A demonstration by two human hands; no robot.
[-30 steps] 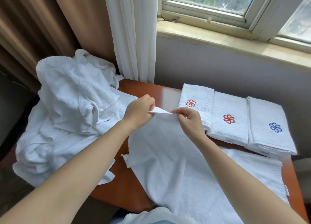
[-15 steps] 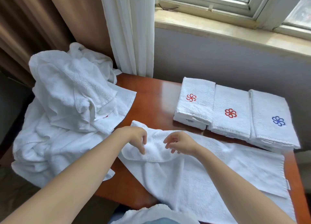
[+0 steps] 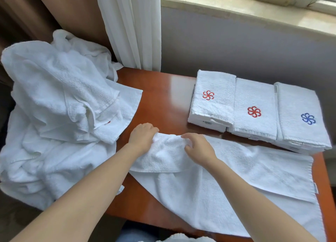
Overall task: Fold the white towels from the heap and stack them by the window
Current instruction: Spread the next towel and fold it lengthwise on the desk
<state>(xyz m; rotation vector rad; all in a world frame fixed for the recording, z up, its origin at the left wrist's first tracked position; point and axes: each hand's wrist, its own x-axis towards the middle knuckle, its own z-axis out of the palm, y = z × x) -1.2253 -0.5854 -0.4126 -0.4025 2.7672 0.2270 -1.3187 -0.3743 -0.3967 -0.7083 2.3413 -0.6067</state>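
Head view shows the left hand [image 3: 142, 137] with its fingers [image 3: 151, 128] curled over the far edge of the turned-back end of a white terry towel [image 3: 245, 170], gripping it, the fingertips hidden under the cloth. Just beside it, the right hand [image 3: 199, 149] bends its fingers [image 3: 188, 136] down into the same raised fold and pinches the nap. The towel lies spread across the near part of the glossy reddish-brown surface [image 3: 163, 96], and its near right corner runs out of frame. To the left, the heap [image 3: 54, 105] of crumpled white towels covers that end of the surface. Under the stone window sill [image 3: 236, 6], three folded stacks sit side by side, touching: the left stack [image 3: 214, 83] and middle stack [image 3: 254, 96] bear red pinwheel emblems, the right stack [image 3: 298, 101] a blue one. A pleated white curtain [image 3: 131, 23] hangs behind.
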